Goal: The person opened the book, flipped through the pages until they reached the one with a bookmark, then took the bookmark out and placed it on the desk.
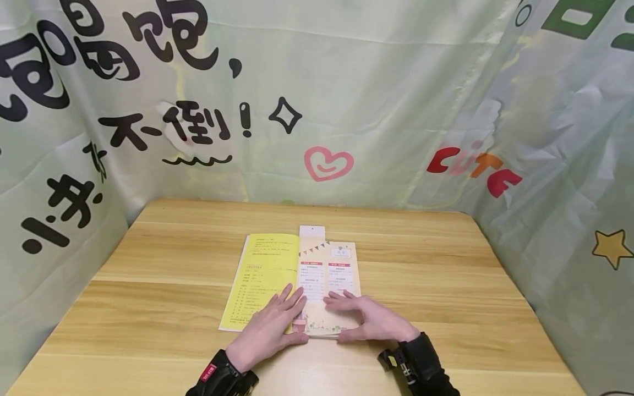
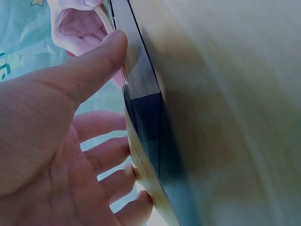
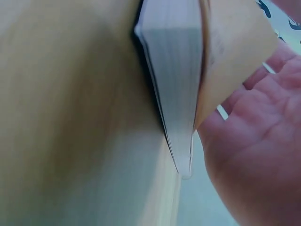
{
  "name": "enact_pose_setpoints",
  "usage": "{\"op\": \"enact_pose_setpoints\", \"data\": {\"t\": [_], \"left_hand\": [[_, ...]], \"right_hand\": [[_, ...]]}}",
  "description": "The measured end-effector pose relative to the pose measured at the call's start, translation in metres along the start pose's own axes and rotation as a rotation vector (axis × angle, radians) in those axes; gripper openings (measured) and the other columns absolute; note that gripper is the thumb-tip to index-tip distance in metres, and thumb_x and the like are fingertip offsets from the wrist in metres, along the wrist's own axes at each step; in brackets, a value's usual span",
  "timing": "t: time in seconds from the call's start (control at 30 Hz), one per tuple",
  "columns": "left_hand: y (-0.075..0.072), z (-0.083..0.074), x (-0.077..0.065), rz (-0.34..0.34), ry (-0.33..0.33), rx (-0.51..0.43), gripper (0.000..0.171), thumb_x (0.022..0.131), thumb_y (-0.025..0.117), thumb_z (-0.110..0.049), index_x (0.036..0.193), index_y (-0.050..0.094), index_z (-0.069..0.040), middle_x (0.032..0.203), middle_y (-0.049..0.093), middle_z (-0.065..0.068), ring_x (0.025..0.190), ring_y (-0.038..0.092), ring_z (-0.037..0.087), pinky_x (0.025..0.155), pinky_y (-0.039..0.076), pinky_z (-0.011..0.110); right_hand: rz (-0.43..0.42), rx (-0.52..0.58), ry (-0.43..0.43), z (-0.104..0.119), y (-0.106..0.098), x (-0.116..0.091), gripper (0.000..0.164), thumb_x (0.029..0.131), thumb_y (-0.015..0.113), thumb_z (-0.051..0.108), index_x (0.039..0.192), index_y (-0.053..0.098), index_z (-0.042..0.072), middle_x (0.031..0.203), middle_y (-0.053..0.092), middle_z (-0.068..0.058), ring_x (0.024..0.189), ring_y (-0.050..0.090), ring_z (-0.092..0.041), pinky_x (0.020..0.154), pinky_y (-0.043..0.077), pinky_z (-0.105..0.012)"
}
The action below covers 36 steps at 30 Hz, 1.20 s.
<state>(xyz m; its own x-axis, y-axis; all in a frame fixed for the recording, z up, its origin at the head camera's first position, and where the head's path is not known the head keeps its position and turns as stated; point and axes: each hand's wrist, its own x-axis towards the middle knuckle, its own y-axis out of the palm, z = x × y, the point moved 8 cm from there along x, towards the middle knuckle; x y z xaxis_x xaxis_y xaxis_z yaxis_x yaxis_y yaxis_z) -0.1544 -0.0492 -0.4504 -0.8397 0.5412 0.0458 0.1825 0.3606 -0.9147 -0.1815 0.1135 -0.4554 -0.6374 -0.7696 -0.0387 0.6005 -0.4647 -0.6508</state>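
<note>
An open book lies on the table, with a bright yellow left page and a cream printed right page. My left hand rests across the inner part of the yellow page, fingers extended over the fold and thumb at the lower edge. On the right page my right hand lies with its fingers fairly straight and its thumb near the bottom edge. A white strip sticks out past the book's top. Both wrist views show the thick page block side-on; the left one also shows the dark cover.
The book sits on a wooden table, near its front middle. Behind and beside the table hangs a pale green cloth with printed lettering and shapes. Black wrist devices are strapped on both arms.
</note>
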Motion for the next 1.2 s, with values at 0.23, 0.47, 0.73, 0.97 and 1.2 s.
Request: {"op": "enact_pose_setpoints", "data": {"t": [0.23,0.47,0.73,0.97,1.2], "left_hand": [[-0.002,0.0,0.0,-0.002,-0.009,-0.014,0.071,0.086,0.062,-0.049,0.138,0.051,-0.002,0.149,0.038,0.016,0.14,0.021,0.033,0.112,0.026,0.055],[-0.003,-0.001,0.001,-0.002,-0.01,-0.025,0.067,0.085,0.063,-0.047,0.136,0.054,-0.003,0.148,0.04,0.017,0.14,0.022,0.034,0.111,0.027,0.057],[-0.004,-0.002,0.001,-0.006,-0.017,-0.018,0.068,0.084,0.064,-0.047,0.135,0.055,-0.003,0.147,0.041,0.018,0.139,0.023,0.036,0.107,0.031,0.061],[-0.004,-0.003,0.001,-0.008,-0.018,-0.006,0.071,0.082,0.067,-0.047,0.134,0.055,-0.001,0.147,0.042,0.018,0.139,0.023,0.035,0.109,0.03,0.059],[-0.004,-0.006,0.001,-0.025,-0.002,0.01,0.07,0.081,0.069,-0.045,0.133,0.055,0.0,0.145,0.043,0.02,0.138,0.024,0.036,0.11,0.028,0.059]], "right_hand": [[-0.013,0.032,-0.024,0.002,-0.004,-0.002,0.047,0.082,0.074,0.024,0.126,0.064,0.009,0.138,0.054,-0.006,0.136,0.031,-0.031,0.112,0.02,-0.061],[-0.045,0.062,-0.062,0.007,-0.011,-0.003,0.033,0.081,0.072,0.009,0.114,0.072,0.009,0.123,0.064,-0.008,0.13,0.041,-0.031,0.111,0.02,-0.063],[-0.11,0.091,-0.084,0.01,-0.017,-0.004,0.035,0.078,0.066,-0.009,0.107,0.074,0.006,0.119,0.067,-0.011,0.129,0.042,-0.038,0.11,0.015,-0.066],[-0.236,0.002,-0.232,0.021,-0.027,-0.002,0.041,0.067,0.065,-0.019,0.1,0.075,0.003,0.103,0.073,-0.008,0.111,0.06,-0.03,0.11,0.018,-0.065],[-0.366,-0.082,-0.353,0.042,-0.037,-0.007,0.041,0.061,0.063,-0.022,0.094,0.074,-0.001,0.099,0.073,-0.015,0.101,0.063,-0.034,0.102,0.024,-0.072]]}}
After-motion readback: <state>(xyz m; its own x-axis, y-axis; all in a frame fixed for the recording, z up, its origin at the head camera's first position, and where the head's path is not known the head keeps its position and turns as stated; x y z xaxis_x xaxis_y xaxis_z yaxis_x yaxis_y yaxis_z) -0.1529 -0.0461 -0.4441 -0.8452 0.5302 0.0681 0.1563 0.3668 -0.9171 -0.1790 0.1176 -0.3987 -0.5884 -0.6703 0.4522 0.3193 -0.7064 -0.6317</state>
